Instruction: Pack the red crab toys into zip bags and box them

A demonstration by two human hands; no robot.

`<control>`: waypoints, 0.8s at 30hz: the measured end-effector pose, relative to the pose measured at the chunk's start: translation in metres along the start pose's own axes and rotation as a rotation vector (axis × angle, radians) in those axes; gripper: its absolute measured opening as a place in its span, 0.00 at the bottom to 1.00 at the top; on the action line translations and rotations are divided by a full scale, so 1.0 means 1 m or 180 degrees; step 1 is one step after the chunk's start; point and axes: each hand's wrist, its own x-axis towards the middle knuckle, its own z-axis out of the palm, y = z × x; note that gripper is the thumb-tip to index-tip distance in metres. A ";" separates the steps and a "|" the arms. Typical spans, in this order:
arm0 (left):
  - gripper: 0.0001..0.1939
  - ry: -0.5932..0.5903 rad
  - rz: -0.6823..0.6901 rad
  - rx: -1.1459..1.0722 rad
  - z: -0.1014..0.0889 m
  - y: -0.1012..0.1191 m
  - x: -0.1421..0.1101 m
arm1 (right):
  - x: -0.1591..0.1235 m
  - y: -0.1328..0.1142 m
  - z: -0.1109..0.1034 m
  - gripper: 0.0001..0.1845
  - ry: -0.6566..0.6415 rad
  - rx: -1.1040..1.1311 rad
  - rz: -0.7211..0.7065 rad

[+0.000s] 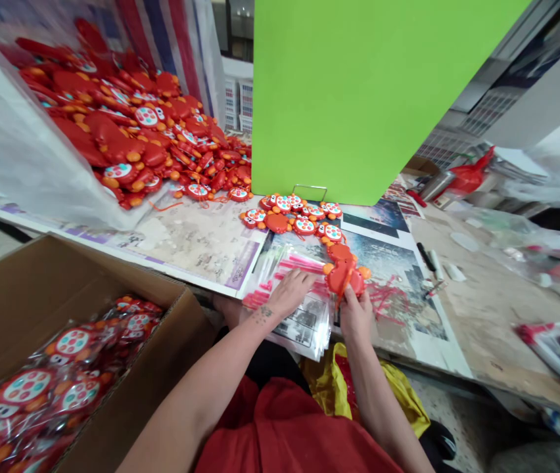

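Observation:
My left hand (290, 293) rests with its fingers stretched out on a stack of clear plastic bags (317, 325) with pink-red strips along their tops. My right hand (357, 316) grips a red crab-shaped toy (343, 276) by its lower edge, underside up, with an orange strap hanging by the fingers. This toy is just right of the bags. Several similar toys (304, 225), most showing white panels with coloured buttons and eyes, lie in a loose group beyond the bags. Torn pink-red strips (388, 299) are scattered right of my right hand.
A large white sack (63, 177) spills a heap of red toys (162, 135) at the left. An open cardboard box (162, 341) holds bagged toys. A tall green panel (349, 98) stands behind. Markers (426, 256) and plastic film (516, 236) lie right; a yellow bag (403, 394) hangs below.

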 end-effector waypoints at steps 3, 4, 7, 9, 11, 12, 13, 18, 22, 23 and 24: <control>0.20 0.0069 0.0132 0.0122 -0.002 0.001 -0.002 | 0.007 -0.008 0.012 0.24 -0.0178 -0.1148 -0.0542; 0.21 0.0051 0.0208 0.0162 -0.003 0.001 -0.003 | 0.011 -0.010 0.016 0.25 -0.0322 -0.1428 -0.0719; 0.22 -0.0035 0.0277 0.0192 -0.003 0.001 -0.004 | 0.023 -0.013 0.025 0.24 -0.0721 -0.1717 -0.1051; 0.20 -0.0054 0.0133 0.0158 -0.003 0.001 -0.003 | 0.029 -0.015 0.025 0.24 -0.0841 -0.1531 -0.1031; 0.17 -0.0090 -0.0040 0.0110 -0.002 0.002 -0.002 | 0.031 -0.016 0.022 0.25 -0.0879 -0.1170 -0.0816; 0.16 -0.0133 -0.0094 0.0096 -0.002 0.002 -0.001 | 0.032 -0.017 0.020 0.25 -0.0891 -0.0985 -0.0676; 0.14 -0.0184 -0.0118 0.0090 -0.003 0.002 0.000 | 0.032 -0.018 0.017 0.25 -0.0896 -0.0832 -0.0549; 0.11 -0.0341 -0.0052 0.0089 -0.006 0.004 0.002 | 0.034 -0.022 0.008 0.25 -0.0977 -0.0699 -0.0361; 0.11 -0.0244 -0.0167 0.0093 -0.003 0.003 0.002 | 0.037 -0.024 0.006 0.27 -0.1165 -0.1020 -0.0460; 0.11 -0.0211 -0.0182 0.0094 -0.003 0.003 0.002 | 0.039 -0.024 0.006 0.27 -0.1237 -0.1153 -0.0457; 0.12 -0.0177 -0.0188 0.0098 -0.002 0.003 0.001 | 0.041 -0.025 0.007 0.27 -0.1322 -0.1276 -0.0434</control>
